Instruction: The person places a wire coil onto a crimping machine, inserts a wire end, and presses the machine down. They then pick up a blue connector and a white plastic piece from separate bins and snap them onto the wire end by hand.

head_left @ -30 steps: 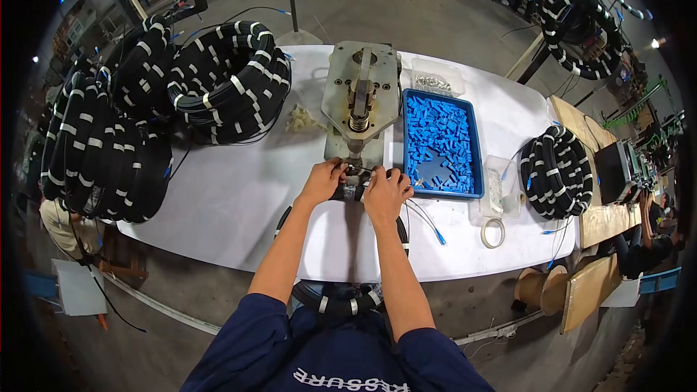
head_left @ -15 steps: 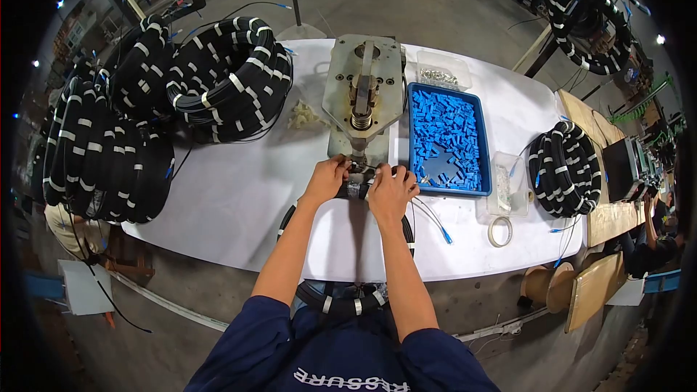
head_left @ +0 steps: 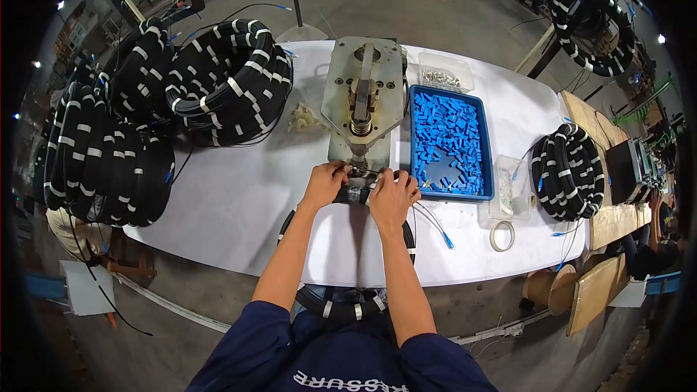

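My left hand (head_left: 327, 184) is closed, its fingertips pinched at the base of a metal press (head_left: 361, 87) on the white table. Beside it, my right hand (head_left: 393, 194) is closed too, fingers bent over the same spot. Both grip a thin black cable under the press ram; the exact piece in the fingertips is too small to make out. A coil of black cable (head_left: 341, 308) hangs over the table's front edge, its banded top passing just below my hands. Right of my right hand, a cable end with a blue connector (head_left: 449, 243) lies on the table.
A blue tray (head_left: 488, 174) of small blue connector parts stands right of the press, near clear boxes (head_left: 510, 203) and a tape roll (head_left: 502, 236). Taped black cable coils (head_left: 225, 87) crowd the left; another coil (head_left: 568, 174) lies right. A person (head_left: 653, 247) sits far right.
My view has shifted very slightly. Both hands stay at the press base, with only a small shift of the right fingers.
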Demonstrator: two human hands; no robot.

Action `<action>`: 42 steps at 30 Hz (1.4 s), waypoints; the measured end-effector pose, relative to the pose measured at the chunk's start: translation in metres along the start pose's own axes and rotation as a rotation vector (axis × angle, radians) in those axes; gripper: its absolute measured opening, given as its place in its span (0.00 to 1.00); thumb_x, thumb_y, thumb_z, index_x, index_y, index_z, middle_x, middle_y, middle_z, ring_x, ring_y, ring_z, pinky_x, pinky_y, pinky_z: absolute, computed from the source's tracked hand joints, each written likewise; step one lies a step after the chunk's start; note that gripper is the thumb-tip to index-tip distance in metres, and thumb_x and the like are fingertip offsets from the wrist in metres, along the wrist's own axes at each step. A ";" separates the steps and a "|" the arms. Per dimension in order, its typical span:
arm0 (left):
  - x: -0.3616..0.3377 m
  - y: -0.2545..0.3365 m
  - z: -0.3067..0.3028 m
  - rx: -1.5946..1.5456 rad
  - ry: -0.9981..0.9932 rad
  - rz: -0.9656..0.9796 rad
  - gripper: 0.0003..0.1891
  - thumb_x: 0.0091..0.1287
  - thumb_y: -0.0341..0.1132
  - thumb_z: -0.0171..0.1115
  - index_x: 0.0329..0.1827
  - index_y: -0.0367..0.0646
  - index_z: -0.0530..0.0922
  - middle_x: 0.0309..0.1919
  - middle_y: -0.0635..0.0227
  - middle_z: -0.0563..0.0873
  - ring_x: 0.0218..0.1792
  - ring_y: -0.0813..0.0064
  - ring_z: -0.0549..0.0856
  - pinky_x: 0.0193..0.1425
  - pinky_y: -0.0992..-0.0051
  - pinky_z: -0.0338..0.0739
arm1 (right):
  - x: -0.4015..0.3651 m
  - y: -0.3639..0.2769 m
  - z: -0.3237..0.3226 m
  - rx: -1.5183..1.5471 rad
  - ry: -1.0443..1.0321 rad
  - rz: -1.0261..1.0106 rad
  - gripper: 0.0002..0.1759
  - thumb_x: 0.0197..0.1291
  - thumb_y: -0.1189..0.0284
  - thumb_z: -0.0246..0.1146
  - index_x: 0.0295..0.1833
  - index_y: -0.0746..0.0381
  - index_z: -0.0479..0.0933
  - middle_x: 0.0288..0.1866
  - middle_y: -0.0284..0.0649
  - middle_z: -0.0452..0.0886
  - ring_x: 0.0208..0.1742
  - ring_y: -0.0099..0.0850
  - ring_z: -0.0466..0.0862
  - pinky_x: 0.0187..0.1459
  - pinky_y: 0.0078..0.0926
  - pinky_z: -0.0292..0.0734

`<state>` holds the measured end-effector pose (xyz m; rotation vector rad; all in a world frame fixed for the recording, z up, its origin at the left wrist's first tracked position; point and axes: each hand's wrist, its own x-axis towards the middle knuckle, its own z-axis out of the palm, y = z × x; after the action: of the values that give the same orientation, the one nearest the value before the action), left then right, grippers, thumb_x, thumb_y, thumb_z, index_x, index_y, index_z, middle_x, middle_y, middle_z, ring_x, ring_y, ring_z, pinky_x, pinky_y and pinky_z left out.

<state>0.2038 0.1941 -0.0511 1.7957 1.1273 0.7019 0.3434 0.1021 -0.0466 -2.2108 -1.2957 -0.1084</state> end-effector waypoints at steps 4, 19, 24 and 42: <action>0.003 -0.011 0.002 0.058 0.003 0.027 0.13 0.73 0.36 0.58 0.44 0.34 0.84 0.24 0.61 0.86 0.26 0.68 0.84 0.36 0.71 0.78 | 0.000 -0.001 0.000 0.008 0.016 0.001 0.08 0.63 0.68 0.62 0.46 0.57 0.80 0.49 0.43 0.74 0.58 0.46 0.69 0.59 0.54 0.59; 0.000 -0.002 0.000 0.069 0.031 0.027 0.13 0.72 0.36 0.59 0.43 0.33 0.85 0.24 0.61 0.87 0.26 0.70 0.85 0.35 0.71 0.77 | 0.000 -0.002 -0.002 0.033 0.014 0.012 0.07 0.66 0.68 0.61 0.46 0.57 0.80 0.49 0.43 0.74 0.58 0.46 0.69 0.59 0.52 0.58; 0.000 0.001 -0.002 0.090 0.036 0.033 0.13 0.72 0.35 0.59 0.43 0.32 0.85 0.24 0.61 0.87 0.26 0.68 0.84 0.35 0.71 0.77 | 0.001 -0.001 -0.001 0.046 0.019 0.004 0.08 0.65 0.68 0.61 0.47 0.57 0.80 0.49 0.43 0.74 0.59 0.45 0.68 0.60 0.52 0.58; -0.009 0.007 0.002 -0.058 0.159 0.078 0.10 0.68 0.28 0.61 0.48 0.32 0.83 0.32 0.51 0.88 0.30 0.60 0.87 0.38 0.67 0.80 | -0.001 0.002 -0.002 0.071 -0.025 0.007 0.09 0.63 0.70 0.62 0.48 0.56 0.80 0.50 0.42 0.74 0.60 0.46 0.67 0.60 0.53 0.56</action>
<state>0.2044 0.1832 -0.0455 1.7670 1.1324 0.9282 0.3447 0.0996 -0.0465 -2.1628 -1.2856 -0.0318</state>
